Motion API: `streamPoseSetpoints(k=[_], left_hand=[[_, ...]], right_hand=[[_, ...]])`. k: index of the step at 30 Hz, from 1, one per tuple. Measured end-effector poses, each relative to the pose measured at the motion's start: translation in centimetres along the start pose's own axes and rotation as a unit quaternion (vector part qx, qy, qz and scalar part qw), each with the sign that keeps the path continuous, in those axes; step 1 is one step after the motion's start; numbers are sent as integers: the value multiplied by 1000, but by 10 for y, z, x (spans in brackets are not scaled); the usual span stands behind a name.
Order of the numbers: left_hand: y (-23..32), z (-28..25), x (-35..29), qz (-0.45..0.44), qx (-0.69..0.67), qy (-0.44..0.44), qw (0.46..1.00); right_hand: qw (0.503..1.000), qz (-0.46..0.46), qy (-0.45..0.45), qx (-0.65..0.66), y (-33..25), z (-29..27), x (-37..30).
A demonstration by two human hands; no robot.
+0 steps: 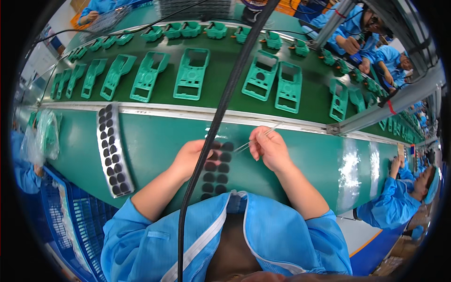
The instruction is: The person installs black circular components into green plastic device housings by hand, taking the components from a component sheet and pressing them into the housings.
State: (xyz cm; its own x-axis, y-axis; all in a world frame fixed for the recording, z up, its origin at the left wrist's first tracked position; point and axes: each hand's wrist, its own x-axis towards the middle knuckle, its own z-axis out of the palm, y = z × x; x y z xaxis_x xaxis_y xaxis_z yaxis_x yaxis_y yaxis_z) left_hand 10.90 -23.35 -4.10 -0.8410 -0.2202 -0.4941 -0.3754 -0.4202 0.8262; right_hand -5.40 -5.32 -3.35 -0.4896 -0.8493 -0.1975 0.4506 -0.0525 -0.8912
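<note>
At the frame's centre, the left hand (189, 158) grasps a strip (222, 168), apparently to steady it; the right hand (271, 149) pinches tweezers (244, 146), tips just beside it

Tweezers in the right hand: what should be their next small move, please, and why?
Perhaps the right hand should ease the tweezers toward the edge of the top right pad: their tips point that way from close by, although contact is unclear, and the left hand holds the strip of black pads near that end.
</note>
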Motion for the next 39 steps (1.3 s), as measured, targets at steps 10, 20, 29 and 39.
streamPoseSetpoints(k=[10, 20, 29, 39], left_hand=[[18, 12, 28, -10, 13, -48, 999], [4, 10, 24, 48, 74, -81, 993], [1, 15, 18, 113, 108, -87, 984], [-4, 16, 22, 133, 89, -47, 986]], right_hand=[[988, -110, 55, -97, 0, 6, 14], [987, -120, 59, -93, 4, 7, 14], [994, -62, 17, -92, -3, 4, 16], [969, -71, 10, -235, -10, 30, 6]])
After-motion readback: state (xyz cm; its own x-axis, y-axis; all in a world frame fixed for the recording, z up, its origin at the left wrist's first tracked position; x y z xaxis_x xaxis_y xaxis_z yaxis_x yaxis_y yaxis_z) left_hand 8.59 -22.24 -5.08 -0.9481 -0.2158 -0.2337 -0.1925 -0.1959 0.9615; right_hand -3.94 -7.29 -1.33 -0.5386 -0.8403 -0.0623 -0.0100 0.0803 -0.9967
